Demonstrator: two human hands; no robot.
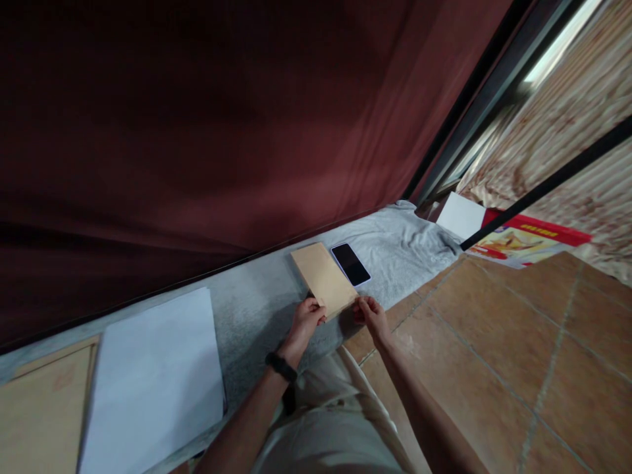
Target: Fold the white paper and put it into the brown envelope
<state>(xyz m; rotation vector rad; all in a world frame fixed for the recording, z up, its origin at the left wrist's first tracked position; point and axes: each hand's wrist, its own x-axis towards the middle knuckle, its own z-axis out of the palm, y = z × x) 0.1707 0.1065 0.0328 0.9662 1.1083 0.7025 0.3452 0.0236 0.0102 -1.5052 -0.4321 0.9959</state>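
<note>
A tan paper envelope (323, 276) is held by its near edge between my two hands, its far end towards the red curtain. My left hand (307, 318) pinches the near left corner; a black band circles that wrist. At the near right corner, my right hand (370, 316) has its fingers closed on the paper. Just right of the envelope, a phone (350, 264) with a dark screen and pale rim lies flat on the grey cloth (251, 309). Whether the envelope contains anything is hidden.
A stack of white paper (160, 375) lies on the left, beside larger tan envelopes (44, 401). A dark red curtain (222, 145) hangs behind the cloth-covered ledge. Right are a tiled floor (484, 349), a black pole (553, 178), a white box (461, 215) and a colourful printed carton (528, 240).
</note>
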